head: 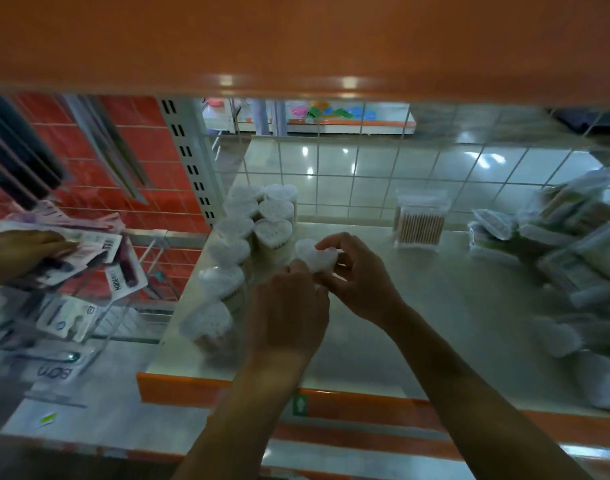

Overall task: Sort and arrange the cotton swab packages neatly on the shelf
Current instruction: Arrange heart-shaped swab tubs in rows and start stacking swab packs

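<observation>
Both my hands hold one heart-shaped clear tub of cotton swabs just above the white shelf. My left hand grips its near side; my right hand pinches its far side with fingers and thumb. To the left, several like heart-shaped tubs stand in two rows running from the shelf's back to its front. A rectangular clear box of wooden-stick swabs stands upright at the back. Bagged swab packages lie in a loose heap on the right.
A white wire grid backs the shelf, and an orange shelf hangs overhead. The shelf's orange front lip runs below my arms. At left, another person's hand reaches into a wire basket of carded items.
</observation>
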A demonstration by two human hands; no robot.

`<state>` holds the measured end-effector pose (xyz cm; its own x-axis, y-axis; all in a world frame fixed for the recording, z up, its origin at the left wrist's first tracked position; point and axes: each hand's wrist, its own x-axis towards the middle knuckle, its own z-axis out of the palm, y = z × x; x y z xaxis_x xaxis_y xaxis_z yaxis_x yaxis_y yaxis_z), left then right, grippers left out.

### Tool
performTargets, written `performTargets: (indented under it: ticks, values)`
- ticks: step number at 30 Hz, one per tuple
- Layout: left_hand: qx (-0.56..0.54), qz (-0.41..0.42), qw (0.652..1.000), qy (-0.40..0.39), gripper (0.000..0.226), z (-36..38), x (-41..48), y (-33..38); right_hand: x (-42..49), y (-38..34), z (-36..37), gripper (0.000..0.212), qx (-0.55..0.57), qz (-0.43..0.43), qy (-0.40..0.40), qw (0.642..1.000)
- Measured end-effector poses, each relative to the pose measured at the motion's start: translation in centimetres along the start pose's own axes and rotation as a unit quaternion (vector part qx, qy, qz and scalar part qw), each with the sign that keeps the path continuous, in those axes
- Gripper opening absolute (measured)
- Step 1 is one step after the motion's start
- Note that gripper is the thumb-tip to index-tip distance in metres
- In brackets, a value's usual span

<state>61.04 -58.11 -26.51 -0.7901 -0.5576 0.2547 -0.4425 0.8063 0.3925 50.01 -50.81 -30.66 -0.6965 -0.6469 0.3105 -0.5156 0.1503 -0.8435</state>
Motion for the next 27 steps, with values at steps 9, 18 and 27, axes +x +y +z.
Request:
performTargets:
  ticks: [9, 18, 27]
  values:
    - [0.072, -0.018, 0.996, -0.053, 0.027, -1.9, -0.4, -1.8, 0.2, -0.9, 4.1, 0.034, 0.048, 0.012, -0.017, 0.999]
    - [0.032, -0.012, 0.998, -0.054, 0.037, -2.0, 0.1, -2.7, 0.8, -1.0, 5.3, 0.038, 0.055, 0.025, -0.003, 0.998]
    - [0.015, 0.003, 0.999, -0.031, 0.041, -0.9, 0.7, -3.5, 1.1, -1.3, 5.9, 0.038, 0.036, 0.01, 0.007, 0.999]
